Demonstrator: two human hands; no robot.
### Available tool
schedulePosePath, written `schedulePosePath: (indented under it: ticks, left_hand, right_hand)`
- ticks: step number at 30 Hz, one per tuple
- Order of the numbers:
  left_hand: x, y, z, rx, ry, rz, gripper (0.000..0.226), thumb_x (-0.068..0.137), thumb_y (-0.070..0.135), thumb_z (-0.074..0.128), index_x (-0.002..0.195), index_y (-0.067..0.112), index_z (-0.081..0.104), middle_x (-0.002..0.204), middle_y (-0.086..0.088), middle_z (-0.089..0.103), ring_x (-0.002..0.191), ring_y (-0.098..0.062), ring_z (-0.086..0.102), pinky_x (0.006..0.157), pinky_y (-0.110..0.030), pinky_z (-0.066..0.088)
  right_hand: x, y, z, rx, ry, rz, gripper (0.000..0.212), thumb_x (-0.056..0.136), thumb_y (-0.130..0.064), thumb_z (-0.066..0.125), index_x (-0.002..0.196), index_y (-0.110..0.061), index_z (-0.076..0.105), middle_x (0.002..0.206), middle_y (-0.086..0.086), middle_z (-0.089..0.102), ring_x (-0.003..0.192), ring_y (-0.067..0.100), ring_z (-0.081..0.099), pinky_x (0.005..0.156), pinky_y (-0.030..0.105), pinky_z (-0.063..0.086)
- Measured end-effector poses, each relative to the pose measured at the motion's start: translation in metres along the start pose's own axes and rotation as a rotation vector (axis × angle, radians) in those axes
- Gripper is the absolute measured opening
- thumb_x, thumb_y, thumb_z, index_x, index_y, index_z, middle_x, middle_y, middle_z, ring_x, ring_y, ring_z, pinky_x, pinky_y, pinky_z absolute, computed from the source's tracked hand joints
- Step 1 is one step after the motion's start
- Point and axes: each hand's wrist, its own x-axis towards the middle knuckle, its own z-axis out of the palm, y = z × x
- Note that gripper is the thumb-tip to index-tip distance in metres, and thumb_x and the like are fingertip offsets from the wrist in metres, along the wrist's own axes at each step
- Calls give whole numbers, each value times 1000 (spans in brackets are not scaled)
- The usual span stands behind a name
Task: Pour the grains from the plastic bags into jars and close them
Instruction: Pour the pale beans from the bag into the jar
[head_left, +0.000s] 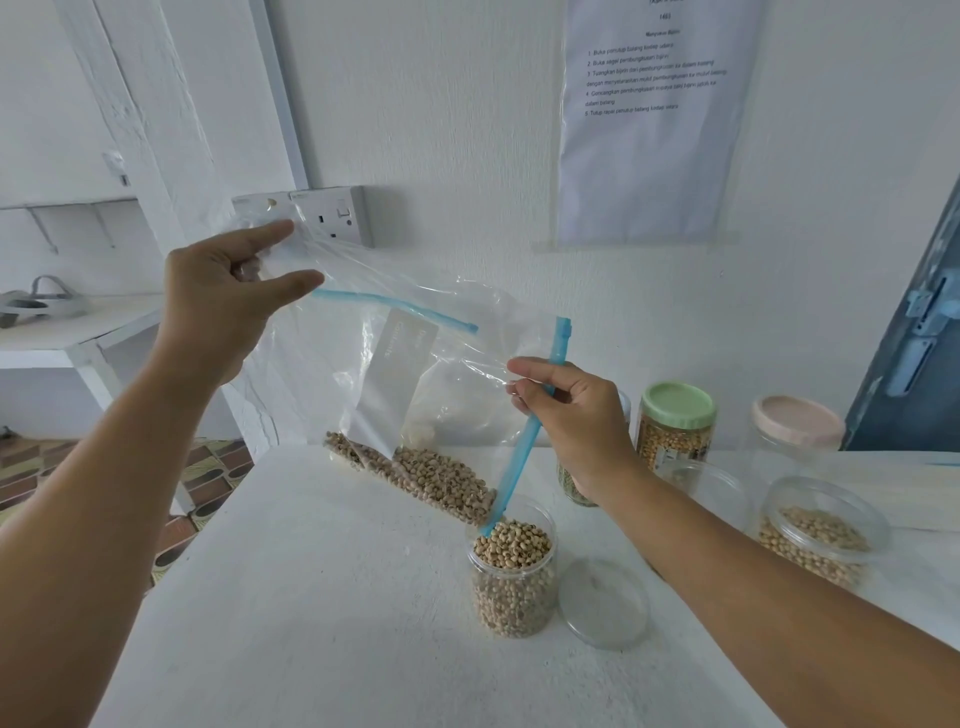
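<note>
I hold a clear plastic bag (415, 364) tilted above the white bench (322, 597), its blue zip strip (524, 441) running down to the mouth of an open jar (513, 582). My left hand (223, 306) is raised high near the wall socket (332, 215) and pinches the bag's upper corner, the fingers (280, 228) partly stretched over the film. My right hand (576, 421) grips the zip strip lower down, fingers curled round it, just above and to the right of the jar. The beans (431, 475) left in the bag lie gathered along its lower edge, close to the jar's rim. The jar is filled nearly to the top with the same pale beans, and the tip of the zip strip dips into its mouth. A clear lid (603, 603) lies flat on the bench just to the right of the jar. Further right stand a green-lidded jar (675, 421), a pink-lidded jar (795, 431) and an open tub of beans (821, 530). A printed sheet (654, 119) hangs on the wall.
</note>
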Motion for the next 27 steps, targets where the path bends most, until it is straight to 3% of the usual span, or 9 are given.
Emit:
schedulePosePath:
  ticks: [3, 7, 13, 17, 22, 27]
  left_hand:
    - [2, 2, 0, 5, -3, 1, 63, 76, 21, 91, 135, 21, 67, 63, 13, 29, 53, -5, 30, 84, -4, 37]
    - [1, 2, 0, -7, -5, 5, 61, 76, 20, 91, 133, 25, 68, 63, 12, 28, 53, -5, 29, 89, -8, 38]
    - [2, 0, 0, -23, -19, -2, 60, 74, 24, 91, 129, 30, 69, 55, 17, 28, 54, -6, 27, 81, -13, 37]
    - [2, 2, 1, -13, -20, 1, 62, 76, 21, 91, 134, 21, 68, 53, 19, 29, 52, -4, 30, 88, -8, 38]
    - [2, 2, 0, -6, -26, -2, 62, 76, 23, 91, 134, 24, 68, 53, 19, 31, 53, -5, 30, 94, -12, 38]
    - [2, 0, 1, -6, -35, 1, 61, 77, 21, 90, 133, 26, 67, 53, 19, 30, 52, -4, 30, 80, -11, 36]
  right_hand:
    - [1, -1, -1, -16, 3, -3, 25, 94, -4, 73, 103, -26, 81, 117, -3, 75, 107, 21, 72, 100, 36, 57]
    - [-1, -1, -3, -103, 8, -6, 26, 89, -10, 80, 103, -33, 80, 111, -13, 74, 101, 2, 67, 99, 27, 55]
    - [-2, -2, -3, -95, -11, 0, 34, 83, -4, 84, 107, -28, 78, 121, -4, 72, 102, 14, 73, 97, 31, 58]
    - [-2, -2, -2, -83, -21, 3, 34, 84, -4, 83, 108, -27, 78, 122, -3, 72, 103, 15, 73, 97, 31, 58]
    - [-2, 1, -2, -76, -27, 6, 34, 84, -4, 83, 109, -26, 78, 121, 4, 73, 102, 14, 73, 97, 30, 58]
    - [-4, 4, -3, -83, -20, 17, 33, 85, -4, 83, 111, -24, 78, 122, 3, 73, 101, 12, 74, 96, 29, 58]
